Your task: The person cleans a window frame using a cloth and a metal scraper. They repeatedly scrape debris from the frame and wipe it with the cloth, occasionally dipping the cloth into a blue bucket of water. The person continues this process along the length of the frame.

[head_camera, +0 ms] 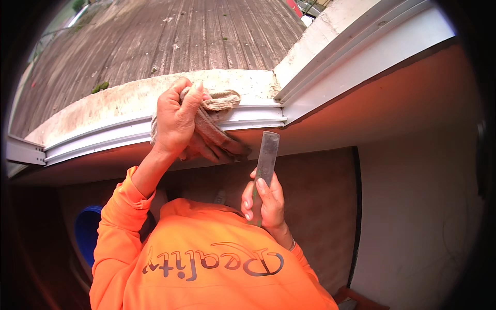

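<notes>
My left hand [176, 116] grips a bunched, dirty knitted cloth [223, 100] over the white sliding-window track [252, 118]. Darker, finger-like ends of the cloth [228, 147] hang down on the inner side of the sill, so it may be a work glove. Lower and to the right, my right hand [269, 201] holds a flat grey metal blade [268, 153] with green traces near the grip. Its squared tip points up at the track without touching it. My fingers hide most of its lower end.
Beyond the rough outer ledge [128, 97] lies a weathered corrugated roof [201, 35] with moss tufts. The white side frame [360, 50] rises at the right. A blue bucket [88, 232] stands at lower left, beside my orange sleeve. A pale wall [410, 217] borders the floor [317, 217] at right.
</notes>
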Demonstrator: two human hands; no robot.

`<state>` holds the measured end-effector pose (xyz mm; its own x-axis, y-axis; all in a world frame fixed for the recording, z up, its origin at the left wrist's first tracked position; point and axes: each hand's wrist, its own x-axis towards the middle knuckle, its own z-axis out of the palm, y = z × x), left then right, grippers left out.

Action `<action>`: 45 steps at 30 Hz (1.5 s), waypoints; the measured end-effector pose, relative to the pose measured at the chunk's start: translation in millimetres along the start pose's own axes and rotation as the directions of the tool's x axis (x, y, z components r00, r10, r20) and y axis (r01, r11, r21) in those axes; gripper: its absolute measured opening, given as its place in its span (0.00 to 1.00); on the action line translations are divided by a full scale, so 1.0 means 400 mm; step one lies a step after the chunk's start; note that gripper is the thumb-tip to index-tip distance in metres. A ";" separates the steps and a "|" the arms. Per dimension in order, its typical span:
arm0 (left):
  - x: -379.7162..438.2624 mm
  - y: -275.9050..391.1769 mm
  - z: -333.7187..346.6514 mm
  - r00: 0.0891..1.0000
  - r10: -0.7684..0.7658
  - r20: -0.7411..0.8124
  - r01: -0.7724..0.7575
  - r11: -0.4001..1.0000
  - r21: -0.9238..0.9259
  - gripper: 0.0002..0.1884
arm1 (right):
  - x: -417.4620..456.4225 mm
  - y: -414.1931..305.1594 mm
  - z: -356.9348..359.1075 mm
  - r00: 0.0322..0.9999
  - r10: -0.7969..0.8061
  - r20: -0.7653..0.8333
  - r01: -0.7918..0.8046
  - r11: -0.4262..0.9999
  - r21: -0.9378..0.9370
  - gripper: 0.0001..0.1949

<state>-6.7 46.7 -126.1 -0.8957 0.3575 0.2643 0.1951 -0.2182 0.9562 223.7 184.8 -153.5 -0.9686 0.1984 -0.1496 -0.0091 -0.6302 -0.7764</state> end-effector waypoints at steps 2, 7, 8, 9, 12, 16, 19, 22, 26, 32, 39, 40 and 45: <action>0.007 0.013 -0.040 0.999 0.009 0.049 -0.004 0.996 -0.092 0.10 | 0.027 -0.005 0.032 0.997 0.043 0.063 -0.048 0.996 0.078 0.10; -0.019 0.056 -0.093 0.874 0.040 0.484 -0.103 0.989 0.106 0.06 | 0.077 -0.003 0.108 0.998 0.069 -0.016 -0.060 0.945 0.321 0.11; -0.023 0.063 -0.090 0.823 0.074 0.563 -0.169 0.978 0.119 0.04 | 0.081 -0.007 0.134 0.996 0.058 -0.062 -0.033 0.937 0.347 0.12; -0.028 0.077 -0.083 0.762 0.104 0.639 -0.236 0.964 0.125 0.05 | 0.084 -0.009 0.153 0.993 0.048 -0.107 -0.005 0.927 0.374 0.13; -0.029 0.083 -0.099 0.623 0.169 0.764 -0.406 0.904 0.131 0.18 | 0.092 -0.014 0.213 0.987 0.007 -0.162 0.060 0.915 0.400 0.16; -0.026 0.132 -0.125 0.558 0.077 0.826 -0.283 0.954 0.102 0.37 | 0.110 0.017 0.259 0.969 -0.039 -0.244 0.129 0.923 0.362 0.15; -0.030 0.123 -0.136 0.522 0.152 0.839 -0.355 0.933 0.052 0.48 | 0.132 0.030 0.291 0.960 -0.085 -0.266 0.156 0.953 0.258 0.12; -0.013 0.166 -0.148 0.426 0.213 0.879 -0.441 0.898 -0.004 0.47 | 0.155 0.030 0.312 0.944 -0.097 -0.315 0.171 0.961 0.217 0.20; -0.043 0.172 -0.130 0.571 0.133 0.810 -0.573 0.771 0.277 0.27 | 0.212 0.052 0.293 0.905 -0.121 -0.409 0.218 0.955 0.199 0.21; -0.028 0.184 -0.103 0.622 0.199 0.758 -0.685 0.606 0.403 0.09 | 0.212 0.010 0.245 0.965 -0.028 -0.261 0.064 0.989 0.130 0.23; -0.011 0.133 -0.048 0.544 0.141 0.827 -0.794 0.404 0.454 0.07 | 0.089 0.050 0.183 0.939 0.020 -0.344 -0.029 0.999 -0.021 0.16; -0.005 0.134 -0.043 0.552 0.129 0.824 -0.795 0.379 0.473 0.10 | 0.072 0.060 0.168 0.932 0.022 -0.363 -0.031 0.999 -0.019 0.16; 0.025 0.123 -0.044 0.515 -0.034 0.857 -0.794 0.359 0.491 0.09 | 0.023 0.100 0.110 0.910 0.044 -0.411 -0.056 0.998 -0.017 0.13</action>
<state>-13.3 23.5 -78.6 -0.1255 0.9692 0.2117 0.9772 0.0839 0.1951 203.7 128.5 -158.9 -0.7803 0.4613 -0.4223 0.0495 -0.6276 -0.7770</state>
